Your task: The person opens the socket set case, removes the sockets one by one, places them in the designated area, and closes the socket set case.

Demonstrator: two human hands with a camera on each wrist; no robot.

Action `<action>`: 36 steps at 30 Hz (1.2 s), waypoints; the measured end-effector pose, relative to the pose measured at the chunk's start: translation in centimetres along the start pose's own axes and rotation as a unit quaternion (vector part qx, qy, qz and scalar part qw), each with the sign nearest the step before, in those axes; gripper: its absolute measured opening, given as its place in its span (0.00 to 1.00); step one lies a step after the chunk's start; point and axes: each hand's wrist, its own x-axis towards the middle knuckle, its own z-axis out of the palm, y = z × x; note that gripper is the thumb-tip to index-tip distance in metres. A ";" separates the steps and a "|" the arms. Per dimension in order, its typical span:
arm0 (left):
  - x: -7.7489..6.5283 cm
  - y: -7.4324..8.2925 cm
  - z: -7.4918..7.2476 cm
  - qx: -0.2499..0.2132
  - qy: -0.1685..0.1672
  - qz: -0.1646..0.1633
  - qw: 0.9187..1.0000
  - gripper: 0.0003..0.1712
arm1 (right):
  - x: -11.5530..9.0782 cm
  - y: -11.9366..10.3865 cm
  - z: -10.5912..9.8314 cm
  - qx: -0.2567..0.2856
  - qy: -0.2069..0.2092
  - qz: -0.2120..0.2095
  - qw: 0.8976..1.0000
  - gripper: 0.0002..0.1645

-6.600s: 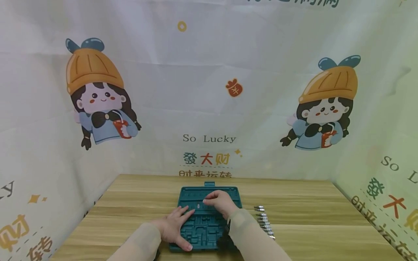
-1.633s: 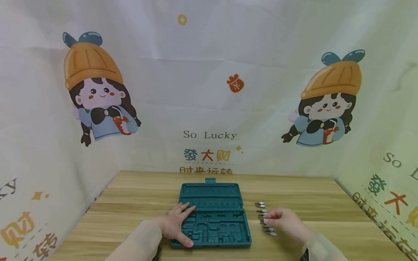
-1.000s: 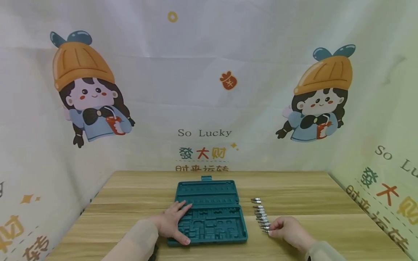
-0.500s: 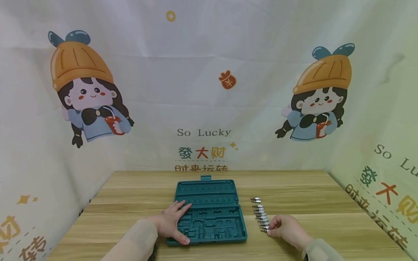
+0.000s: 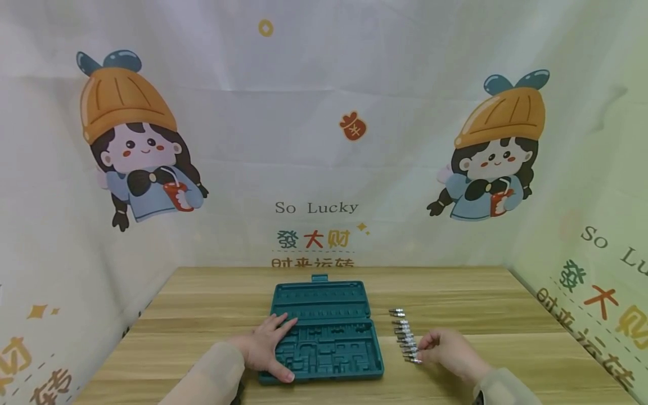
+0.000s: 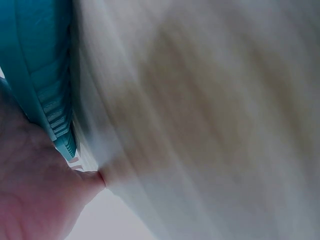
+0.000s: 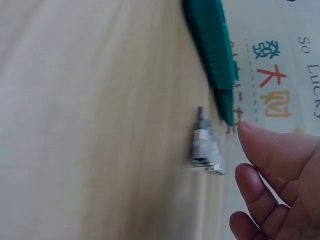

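A teal plastic tool case [image 5: 349, 351] lies opened flat on the wooden table, its moulded recesses bare. My left hand [image 5: 265, 346] rests spread over the case's left edge, thumb at the front corner; the left wrist view shows the palm [image 6: 40, 185] against the case's side [image 6: 42, 75]. Right of the case runs a column of several silver bit sockets [image 5: 405, 339] with dark tips pointing left. My right hand [image 5: 450, 354] is beside the column's near end, fingers loosely bent. In the right wrist view its fingertips stand apart from the bit sockets [image 7: 201, 142], and nothing shows between them.
The wooden table [image 5: 506, 315] extends on both sides of the case. A pale printed cloth [image 5: 314, 157] with cartoon figures hangs behind and along the sides. The case's latch [image 5: 320, 277] points toward the back.
My right hand was over the case lid, then moved right to the bit sockets and down to the nearest one, which it has just let go. My left hand has stayed on the case.
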 end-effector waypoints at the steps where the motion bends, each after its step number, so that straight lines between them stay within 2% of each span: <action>1: 0.0 0.0 0.0 0.000 0.001 0.000 1.000 0.65 | 0.2 -0.3 -0.1 0.000 0.001 -0.002 1.000 0.11; 6: 0.2 -0.3 0.2 -0.002 0.007 0.007 1.000 0.65 | 1.7 -2.7 -0.1 0.004 0.007 0.020 1.000 0.12; 10: 0.2 -0.5 0.1 0.000 0.008 0.004 1.000 0.65 | 3.8 -5.0 1.0 0.019 0.020 0.054 0.998 0.11; 16: 0.1 -0.4 0.0 0.003 0.005 0.000 1.000 0.64 | 8.0 -7.1 3.5 0.059 0.041 0.036 0.997 0.16; 19: 0.2 -0.6 0.0 0.002 0.002 0.004 1.000 0.64 | 9.8 -7.8 4.6 0.087 0.051 0.043 0.994 0.21; 23: 0.4 -0.7 0.3 0.004 -0.002 0.005 1.000 0.64 | 11.5 -7.9 5.7 0.110 0.066 0.060 0.990 0.24; 28: -0.4 -0.1 0.4 0.006 -0.009 0.007 1.000 0.63 | 13.0 -7.3 6.5 0.085 0.084 0.069 0.990 0.25; 36: -1.9 0.1 1.0 0.019 -0.026 0.023 0.999 0.61 | 14.1 -5.9 7.4 0.041 0.068 0.104 0.991 0.29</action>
